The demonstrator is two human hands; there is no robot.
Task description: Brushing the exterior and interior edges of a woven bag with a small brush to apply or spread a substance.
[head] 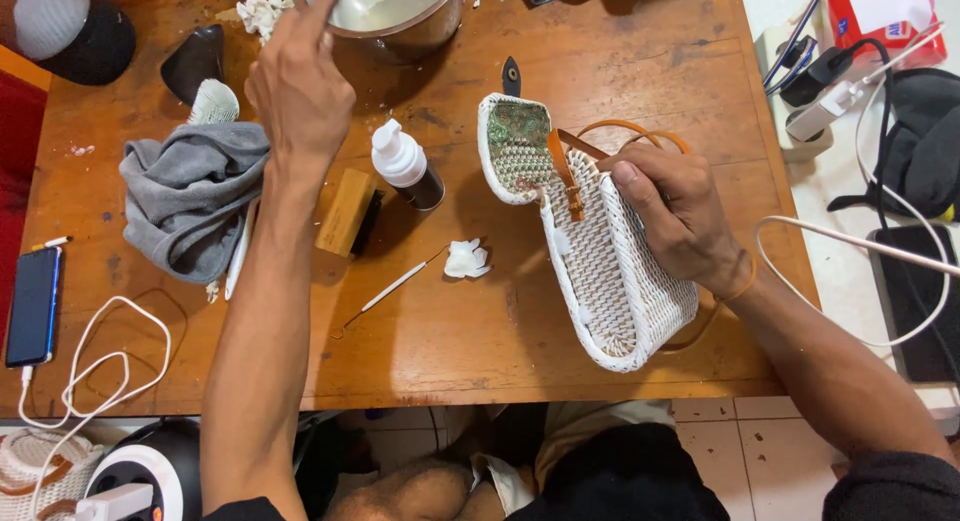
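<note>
While pinched narrow at the rim of a steel bowl [400,11], left hand [300,86]; right hand [680,216] clamped around white woven rattan bag [600,271], tilted on wooden table [600,61]. Nearby: spray bottle [405,166], grey cloth [190,196].

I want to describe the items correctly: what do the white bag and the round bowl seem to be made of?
The white bag looks like woven rattan or wicker painted white, judging by its ribbed weave. Its strap seems tan leather. The bowl appears to be polished metal, given its shiny grey rim.
</note>
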